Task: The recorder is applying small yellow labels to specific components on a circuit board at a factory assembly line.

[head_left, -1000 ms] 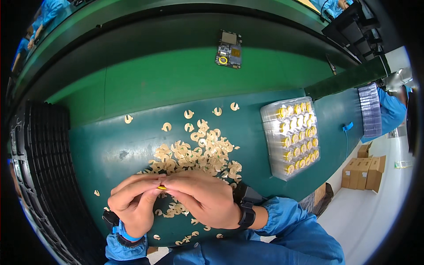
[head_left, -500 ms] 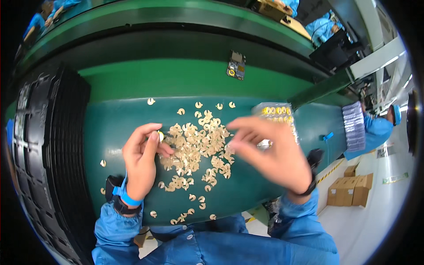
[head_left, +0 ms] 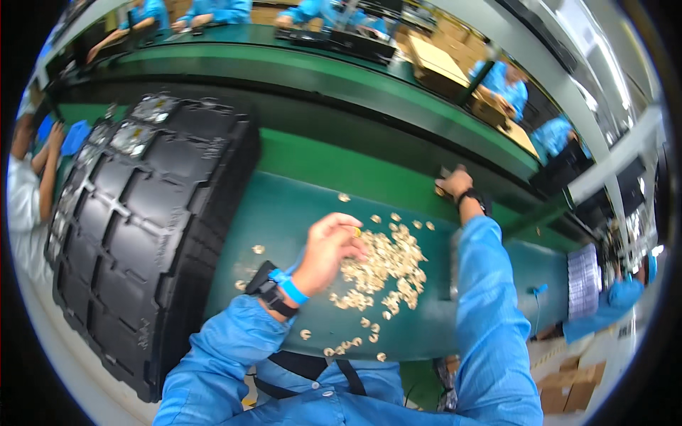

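My left hand [head_left: 327,250] is above the left side of a heap of small pale ring-shaped pieces [head_left: 387,259]. Its thumb and fingertips pinch a small round yellow-edged disc [head_left: 356,231]. My right arm is stretched far forward. At its end, my right hand [head_left: 456,182] is closed over a dark circuit board [head_left: 442,180] on the green conveyor belt; most of the board is hidden under the fingers. Several loose ring-shaped pieces lie scattered around the heap on the dark green worktop [head_left: 284,213].
A tall stack of black trays [head_left: 163,192] stands on the left. My right sleeve mostly covers a clear tray [head_left: 454,266]. Stacked pale trays [head_left: 582,280] are at the far right, near a small blue object [head_left: 540,290]. People in blue work beyond the belt; cardboard boxes [head_left: 568,387] stand on the floor.
My right hand has gone from beside the heap forward to the circuit board on the belt and closed on it. The left hand still holds the disc. The view has swung left and upward.
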Demonstrator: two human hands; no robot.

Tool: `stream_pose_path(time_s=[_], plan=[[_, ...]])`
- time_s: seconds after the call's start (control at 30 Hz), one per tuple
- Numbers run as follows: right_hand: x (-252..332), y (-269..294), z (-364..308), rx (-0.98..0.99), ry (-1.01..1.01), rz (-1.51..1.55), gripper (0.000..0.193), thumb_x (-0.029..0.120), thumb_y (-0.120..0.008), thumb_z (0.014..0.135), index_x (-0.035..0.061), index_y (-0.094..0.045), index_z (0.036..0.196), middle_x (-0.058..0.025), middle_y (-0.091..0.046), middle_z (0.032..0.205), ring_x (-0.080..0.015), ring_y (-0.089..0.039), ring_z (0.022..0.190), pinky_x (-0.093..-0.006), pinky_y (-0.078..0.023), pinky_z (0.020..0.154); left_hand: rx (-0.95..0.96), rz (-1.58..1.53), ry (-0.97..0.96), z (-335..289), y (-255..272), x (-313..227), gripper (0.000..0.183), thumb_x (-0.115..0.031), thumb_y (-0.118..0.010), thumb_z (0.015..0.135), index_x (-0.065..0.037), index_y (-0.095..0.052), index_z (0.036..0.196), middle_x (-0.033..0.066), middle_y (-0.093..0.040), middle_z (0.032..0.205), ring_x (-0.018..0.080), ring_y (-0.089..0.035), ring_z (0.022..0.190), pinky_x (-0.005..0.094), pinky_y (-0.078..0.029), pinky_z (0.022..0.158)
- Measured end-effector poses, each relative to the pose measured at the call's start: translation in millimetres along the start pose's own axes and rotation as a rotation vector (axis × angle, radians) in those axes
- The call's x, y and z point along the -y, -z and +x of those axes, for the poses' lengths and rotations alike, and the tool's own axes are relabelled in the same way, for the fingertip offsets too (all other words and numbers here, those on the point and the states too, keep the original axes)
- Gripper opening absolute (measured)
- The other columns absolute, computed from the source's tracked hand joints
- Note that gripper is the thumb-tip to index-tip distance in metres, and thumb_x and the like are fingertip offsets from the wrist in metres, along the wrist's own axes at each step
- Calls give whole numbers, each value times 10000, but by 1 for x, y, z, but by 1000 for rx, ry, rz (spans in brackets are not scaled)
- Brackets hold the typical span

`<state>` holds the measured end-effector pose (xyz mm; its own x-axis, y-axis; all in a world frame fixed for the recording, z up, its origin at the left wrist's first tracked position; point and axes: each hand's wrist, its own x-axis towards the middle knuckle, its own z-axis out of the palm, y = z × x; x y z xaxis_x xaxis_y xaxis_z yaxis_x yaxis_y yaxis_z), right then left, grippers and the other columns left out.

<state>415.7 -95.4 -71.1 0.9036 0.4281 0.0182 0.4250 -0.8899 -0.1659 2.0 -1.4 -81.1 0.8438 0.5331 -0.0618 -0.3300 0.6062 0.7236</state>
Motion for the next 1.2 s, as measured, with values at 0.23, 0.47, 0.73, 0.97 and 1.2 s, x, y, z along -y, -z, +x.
stream_pose_path(time_s=[0.23, 0.47, 0.73, 0.97, 1.2], plan=[[-33, -26, 26, 217, -411, 1008, 931, -145, -859, 684, -4, -342, 1446, -197, -650, 1183, -301, -700, 1031, -497, -619, 780, 14, -232, 64, 2, 9, 7, 123, -49, -481, 990, 2, -586, 1027, 143, -655, 784, 222, -671, 679, 317, -538, 555], [65, 56, -114, 119, 249, 1426, 516, -41, -688, 922, 14, -491, 1395, -103, -700, 1116, -208, -702, 931, -362, -595, 781, 44, -127, 122, 0, 3, -11, 119, -114, -527, 983, -27, -609, 973, 31, -523, 651, 116, -465, 549, 254, -341, 483], [98, 44, -278, 126, 335, 1809, 237, 42, -611, 1019, -12, -573, 1247, -111, -699, 1133, -204, -701, 1023, -348, -575, 920, 123, 461, -186, -14, -28, -7, 136, -54, -638, 969, 24, -714, 1052, -7, -577, 778, 57, -497, 669, 233, -395, 586], [93, 12, -303, -139, 346, 1759, 290, -16, -694, 958, -31, -552, 1211, -117, -702, 1115, -131, -677, 980, -274, -550, 868, 71, 796, -517, -13, -24, 8, 131, -35, -791, 827, 8, -685, 893, 20, -485, 658, 87, -423, 572, 265, -327, 522], [95, -5, -314, -86, 365, 1833, 311, -7, -698, 957, -29, -557, 1234, -120, -708, 1122, -143, -681, 972, -273, -542, 846, -5, 1153, -591, -18, -21, 3, 195, -24, -781, 861, 30, -595, 889, -10, -480, 712, 25, -392, 624, 216, -287, 547]])
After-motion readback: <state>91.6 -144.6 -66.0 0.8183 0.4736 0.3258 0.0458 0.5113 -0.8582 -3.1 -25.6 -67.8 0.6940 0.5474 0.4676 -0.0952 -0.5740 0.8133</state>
